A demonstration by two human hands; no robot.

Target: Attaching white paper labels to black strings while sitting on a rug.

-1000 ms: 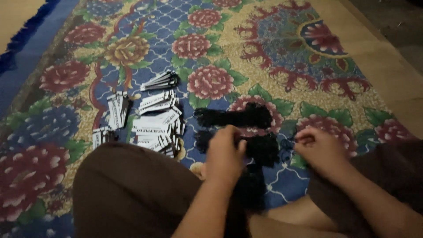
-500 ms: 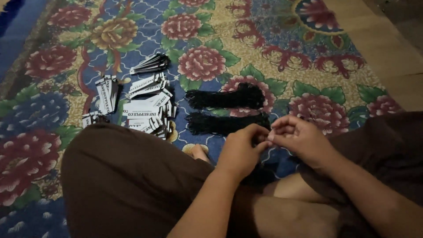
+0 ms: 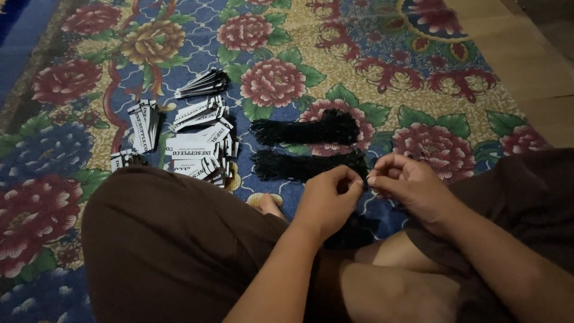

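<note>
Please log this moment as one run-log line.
left hand: pinching black string | right hand: pinching same string | black string bundles: on floral rug | paper tags: piled beside bundles

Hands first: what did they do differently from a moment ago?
The left hand and right hand were apart a second ago, each at the black string bundles; they have come together, fingertips meeting and pinching something thin and dark, too small to identify. The two black string bundles and the pile of white tags stay on the flowered rug.
</note>
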